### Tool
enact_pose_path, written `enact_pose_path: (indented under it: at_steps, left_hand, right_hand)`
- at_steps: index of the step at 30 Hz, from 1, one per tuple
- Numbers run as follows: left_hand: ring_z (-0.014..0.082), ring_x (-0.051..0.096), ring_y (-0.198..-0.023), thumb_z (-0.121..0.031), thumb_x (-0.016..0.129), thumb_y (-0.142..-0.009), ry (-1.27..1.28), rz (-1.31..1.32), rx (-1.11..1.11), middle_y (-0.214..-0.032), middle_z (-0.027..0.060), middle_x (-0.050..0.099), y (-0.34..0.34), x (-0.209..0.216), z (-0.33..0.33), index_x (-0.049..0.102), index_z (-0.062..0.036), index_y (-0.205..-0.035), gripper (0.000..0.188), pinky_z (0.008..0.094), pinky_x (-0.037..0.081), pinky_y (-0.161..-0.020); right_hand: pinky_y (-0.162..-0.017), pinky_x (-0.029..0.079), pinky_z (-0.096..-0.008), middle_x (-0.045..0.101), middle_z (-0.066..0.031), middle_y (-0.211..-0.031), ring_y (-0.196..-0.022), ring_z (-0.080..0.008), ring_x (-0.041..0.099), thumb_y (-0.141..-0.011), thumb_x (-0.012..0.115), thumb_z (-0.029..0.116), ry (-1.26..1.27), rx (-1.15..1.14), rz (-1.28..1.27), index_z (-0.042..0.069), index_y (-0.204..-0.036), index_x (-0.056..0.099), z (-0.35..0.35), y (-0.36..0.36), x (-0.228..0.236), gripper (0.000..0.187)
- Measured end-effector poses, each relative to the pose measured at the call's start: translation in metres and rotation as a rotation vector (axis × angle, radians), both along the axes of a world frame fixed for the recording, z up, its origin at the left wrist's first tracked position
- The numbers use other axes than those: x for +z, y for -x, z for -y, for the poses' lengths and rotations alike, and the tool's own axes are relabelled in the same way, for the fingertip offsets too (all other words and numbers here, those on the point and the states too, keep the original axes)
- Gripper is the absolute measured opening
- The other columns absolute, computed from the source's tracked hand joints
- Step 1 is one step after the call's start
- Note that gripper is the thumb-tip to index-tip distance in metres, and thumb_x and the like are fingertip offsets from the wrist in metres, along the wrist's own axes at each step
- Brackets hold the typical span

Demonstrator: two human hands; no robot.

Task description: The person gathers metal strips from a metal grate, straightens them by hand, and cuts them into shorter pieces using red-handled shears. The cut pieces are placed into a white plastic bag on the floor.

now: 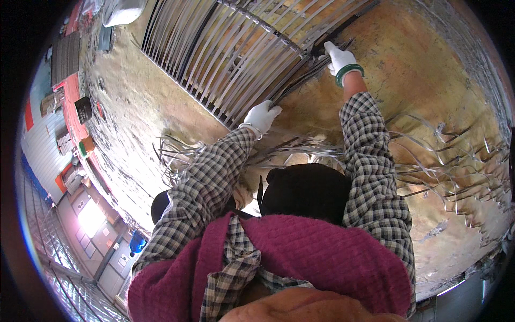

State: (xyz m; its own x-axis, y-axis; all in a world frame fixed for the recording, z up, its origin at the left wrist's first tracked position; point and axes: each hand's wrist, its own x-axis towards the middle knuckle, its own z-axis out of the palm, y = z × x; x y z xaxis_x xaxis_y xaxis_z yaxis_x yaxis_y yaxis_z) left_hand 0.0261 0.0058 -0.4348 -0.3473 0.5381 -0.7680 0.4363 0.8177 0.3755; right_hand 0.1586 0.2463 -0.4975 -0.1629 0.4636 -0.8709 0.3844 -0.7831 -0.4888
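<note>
Parallel grey strips (214,59) lie side by side in a slanted rack-like row at the upper middle, with a crossbar (263,26) over them. Along the row's right edge runs a bundle of thin dark strips (298,79). My left hand (260,116), in a white glove, is closed at the bundle's near end, by the row's near corner. Farther up and to the right, my right hand (340,58), also white-gloved with a green bangle at the wrist, is closed around the bundle's far part. The fingertips of both hands are partly hidden.
Loose, curled metallic strips (300,147) lie just in front of my body. More curled strips (445,155) spread over the worn tan surface (418,70) at right. A black box (83,110) stands at far left, and a person in blue (137,243) is at lower left.
</note>
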Motion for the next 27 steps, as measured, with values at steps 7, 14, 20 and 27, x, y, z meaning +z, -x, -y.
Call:
enact_pose_path:
  at_steps: [7,14,20,27]
  left_hand:
    - [0.0391,0.057,-0.096,-0.041,0.051,-0.085,0.105,-0.134,-0.093,-0.1,0.0234,0.061,-0.006,0.007,0.0,0.057,-0.0026,-0.108,0.045,0.0434,0.043,-0.082]
    - [0.0397,0.057,-0.093,-0.04,0.052,-0.085,0.044,-0.099,-0.031,-0.094,0.0245,0.061,-0.009,0.003,0.006,0.057,0.0,-0.103,0.044,0.042,0.043,-0.079]
    - [0.0402,0.057,-0.091,-0.04,0.052,-0.084,0.066,-0.092,-0.09,-0.093,0.0245,0.061,-0.011,0.001,0.007,0.057,0.0003,-0.101,0.044,0.0433,0.043,-0.078]
    - [0.0408,0.056,-0.095,-0.044,0.053,-0.084,0.023,-0.037,-0.088,-0.096,0.0258,0.06,-0.01,0.014,0.007,0.054,0.0029,-0.105,0.051,0.0434,0.043,-0.081]
  right_hand:
    - [-0.056,0.048,-0.0344,0.064,-0.0159,-0.078,-0.06,-0.0219,0.061,-0.077,0.066,0.046,-0.309,0.352,0.334,-0.01,-0.106,0.056,0.001,0.02,-0.002,0.063]
    - [-0.076,0.05,-0.0417,0.065,-0.0228,-0.092,-0.087,-0.035,0.062,-0.078,0.06,0.054,-0.231,0.45,0.346,-0.005,-0.093,0.065,0.001,0.028,0.016,0.061]
    - [-0.079,0.05,-0.0416,0.064,-0.0232,-0.098,-0.091,-0.0346,0.062,-0.078,0.06,0.052,-0.321,0.557,0.474,-0.003,-0.095,0.065,-0.001,0.038,0.028,0.058]
    - [-0.078,0.051,-0.0408,0.064,-0.0209,-0.101,-0.093,-0.0335,0.062,-0.079,0.06,0.043,-0.296,0.449,0.53,-0.003,-0.097,0.065,0.0,0.043,0.036,0.049]
